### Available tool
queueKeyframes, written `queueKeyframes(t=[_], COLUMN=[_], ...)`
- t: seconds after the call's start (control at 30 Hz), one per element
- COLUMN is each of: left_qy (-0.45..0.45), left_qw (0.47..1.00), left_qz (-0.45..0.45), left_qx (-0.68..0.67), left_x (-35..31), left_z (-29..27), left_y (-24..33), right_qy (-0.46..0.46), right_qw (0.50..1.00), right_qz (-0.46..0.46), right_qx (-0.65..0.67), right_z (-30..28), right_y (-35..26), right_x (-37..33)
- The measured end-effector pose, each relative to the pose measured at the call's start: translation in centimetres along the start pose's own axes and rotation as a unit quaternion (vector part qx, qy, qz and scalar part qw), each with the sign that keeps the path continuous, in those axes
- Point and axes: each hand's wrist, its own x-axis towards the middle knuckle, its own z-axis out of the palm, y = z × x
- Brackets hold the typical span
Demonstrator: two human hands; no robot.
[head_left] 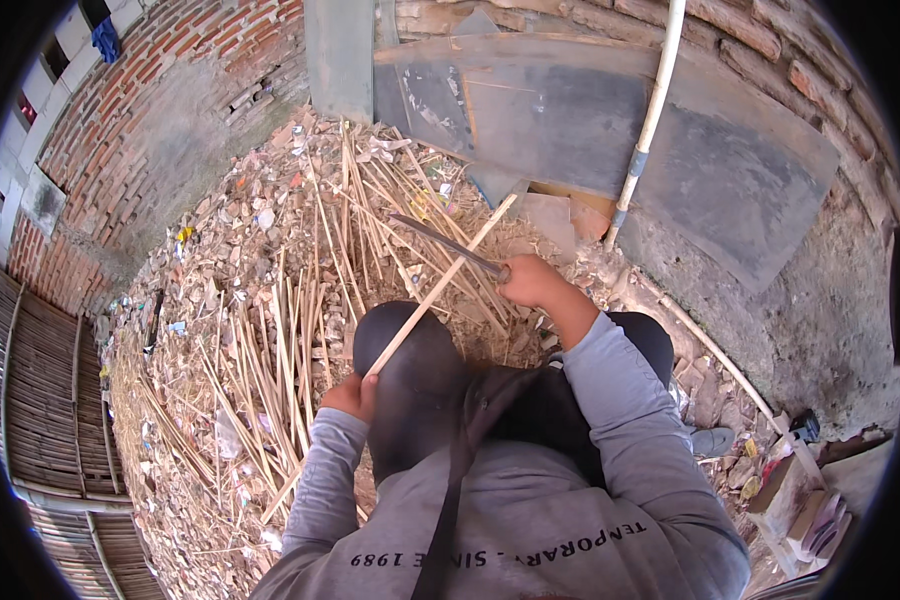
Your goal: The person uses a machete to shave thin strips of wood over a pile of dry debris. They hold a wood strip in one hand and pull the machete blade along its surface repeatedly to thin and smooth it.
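The knife [446,243] clenched in the right hand [531,281] should stroke shallowly toward one o'clock, away from the left hand [352,396] gripping the bamboo strip [426,306].

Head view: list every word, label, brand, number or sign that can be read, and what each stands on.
Grey shirt: one curved line of dark capitals and digits, readable; wording not copied here.
Scattered litter: any print too small to read.
Wooden stick, long blade: no writing visible.
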Motion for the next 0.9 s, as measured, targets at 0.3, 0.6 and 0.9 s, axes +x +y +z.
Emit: queueKeyframes(t=[0.3,0.6,0.9], left_qy=[0.008,-0.018,-0.004], left_qw=[0.999,0.999,1.000], left_qz=[0.026,-0.006,0.007], left_qx=[-0.040,-0.027,-0.027], left_x=[-0.1,0.1,0.1], left_z=[0.2,-0.1,0.8], left_y=[0.1,0.3,-0.9], right_qy=[-0.069,-0.046,0.002], right_qw=[0.998,0.999,1.000], right_qz=[-0.005,-0.008,0.001], right_qx=[-0.009,-0.027,-0.022], right_z=[-1.3,-0.2,-2.2], right_y=[-0.5,-1.8,-2.3], right_x=[-0.8,-1.1,-1.6])
